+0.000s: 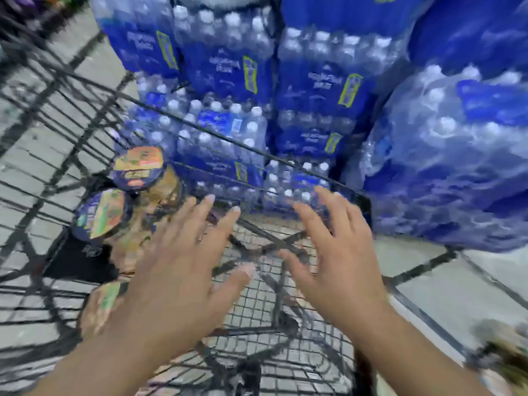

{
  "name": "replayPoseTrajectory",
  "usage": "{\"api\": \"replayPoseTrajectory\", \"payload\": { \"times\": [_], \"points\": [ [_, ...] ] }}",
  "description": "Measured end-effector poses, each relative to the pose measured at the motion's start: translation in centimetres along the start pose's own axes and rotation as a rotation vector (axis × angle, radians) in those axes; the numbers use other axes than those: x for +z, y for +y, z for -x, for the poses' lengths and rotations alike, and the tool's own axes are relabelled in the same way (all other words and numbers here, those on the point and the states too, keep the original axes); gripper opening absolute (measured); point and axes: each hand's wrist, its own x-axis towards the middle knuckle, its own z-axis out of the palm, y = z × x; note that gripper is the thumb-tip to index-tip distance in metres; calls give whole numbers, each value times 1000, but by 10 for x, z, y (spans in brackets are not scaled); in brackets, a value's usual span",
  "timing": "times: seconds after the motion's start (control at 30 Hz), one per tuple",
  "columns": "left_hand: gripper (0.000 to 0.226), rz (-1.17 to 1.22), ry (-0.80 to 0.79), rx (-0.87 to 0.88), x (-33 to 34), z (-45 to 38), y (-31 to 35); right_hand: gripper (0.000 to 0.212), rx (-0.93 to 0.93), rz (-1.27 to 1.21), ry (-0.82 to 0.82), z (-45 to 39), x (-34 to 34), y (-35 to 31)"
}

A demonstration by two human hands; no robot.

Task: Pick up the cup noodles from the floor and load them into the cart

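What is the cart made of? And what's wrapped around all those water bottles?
The cart looks like dark metal wire, judging by its thin crossing bars that form a see-through grid. The water bottle packs seem wrapped in thin, shiny plastic film: it is clear and blue, crinkles, and shows the white caps through it.

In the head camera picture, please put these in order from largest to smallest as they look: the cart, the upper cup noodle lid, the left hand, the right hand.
1. The cart, by far.
2 and 3. The left hand and right hand look alike, so I do not rank them; both are near the camera.
4. The upper cup noodle lid.
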Motion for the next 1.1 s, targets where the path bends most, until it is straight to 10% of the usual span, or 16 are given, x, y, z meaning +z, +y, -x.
{"api": "replayPoseTrajectory", "payload": {
  "times": [0.23,0.53,1.1],
  "points": [
    [84,-9,-104,411,75,-27,263,66,402,40,172,198,-94,215],
    [85,-75,-273,751,265,67,576,71,1054,-49,-6,545,-118,402],
    [102,-491,-688,818,742,48,743,90,1681,-225,-343,804,104,629]
  ]
}}
